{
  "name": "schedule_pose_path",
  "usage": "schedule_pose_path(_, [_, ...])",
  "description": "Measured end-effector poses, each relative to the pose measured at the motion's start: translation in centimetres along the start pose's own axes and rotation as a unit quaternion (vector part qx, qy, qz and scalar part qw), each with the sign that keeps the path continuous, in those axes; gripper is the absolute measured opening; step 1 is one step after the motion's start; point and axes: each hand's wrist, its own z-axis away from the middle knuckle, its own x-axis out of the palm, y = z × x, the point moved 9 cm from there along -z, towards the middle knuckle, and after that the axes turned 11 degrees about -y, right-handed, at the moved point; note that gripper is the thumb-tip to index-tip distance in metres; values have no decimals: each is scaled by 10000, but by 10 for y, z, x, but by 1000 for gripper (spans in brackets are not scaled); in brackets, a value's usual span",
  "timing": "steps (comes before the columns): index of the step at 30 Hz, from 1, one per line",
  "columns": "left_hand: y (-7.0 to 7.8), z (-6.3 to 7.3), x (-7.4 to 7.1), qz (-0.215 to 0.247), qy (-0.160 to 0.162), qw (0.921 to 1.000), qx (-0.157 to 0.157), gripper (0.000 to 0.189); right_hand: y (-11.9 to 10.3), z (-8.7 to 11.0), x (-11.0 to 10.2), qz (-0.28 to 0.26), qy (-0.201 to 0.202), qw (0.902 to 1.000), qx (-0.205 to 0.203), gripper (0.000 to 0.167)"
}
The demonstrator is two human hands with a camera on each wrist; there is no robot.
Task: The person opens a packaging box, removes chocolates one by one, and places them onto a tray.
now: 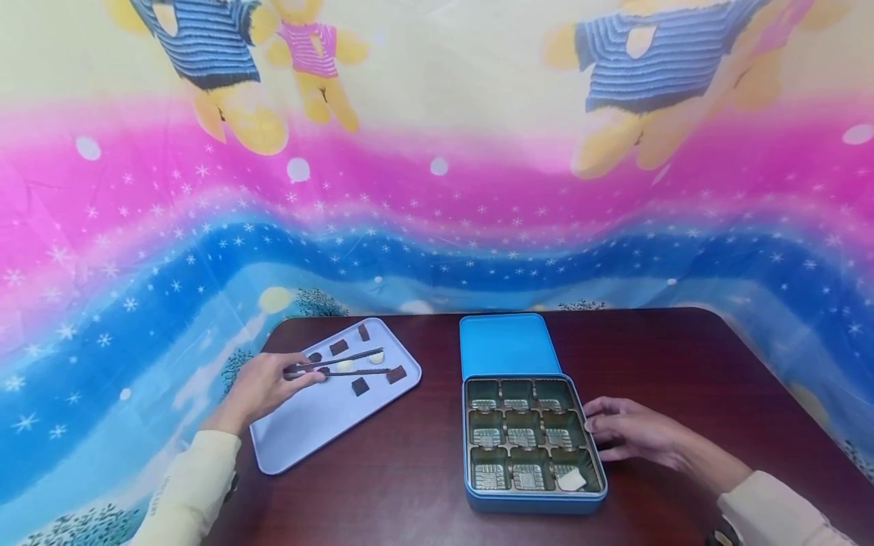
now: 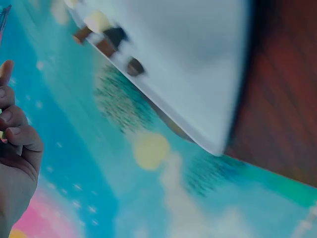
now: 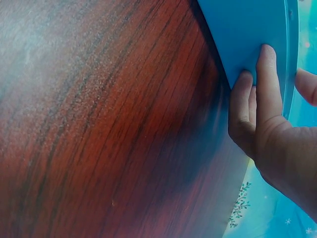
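Note:
My left hand (image 1: 266, 387) holds dark tongs (image 1: 351, 356) over a pale tray (image 1: 300, 432). The tong arms stand apart; one tip is right by a brown chocolate (image 1: 396, 374), the other close to a cream-coloured chocolate (image 1: 378, 357). More dark chocolates, such as a square one (image 1: 359, 387), lie on the tray. The fingers of my right hand (image 1: 635, 432) lie along the right wall of a blue tin (image 3: 247, 29), fairly straight, with the thumb up by the rim. Inside the tin, a gold divided insert (image 1: 505, 444) has a white piece (image 1: 570, 479) in its near right compartment.
Behind the tin lies a light blue lid (image 1: 508, 345), against its far edge. Everything rests on a dark red-brown wooden table (image 1: 410, 470). A printed cloth (image 1: 437, 205) with bears and snowflakes hangs behind the table and along its sides.

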Motion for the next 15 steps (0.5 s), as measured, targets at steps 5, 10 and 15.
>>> schedule_pose_path(5, [42,-11,1,189,32,9983,553,37,0,0,0,5,27,10000,11,45])
schedule_pose_path(10, [92,-18,0,265,212,9893,1419,28,-1,1,1,28,37,10000,15,44])
schedule_pose_path(15, [141,-19,0,192,372,9741,2221,28,0,1,0,34,59,10000,37,44])
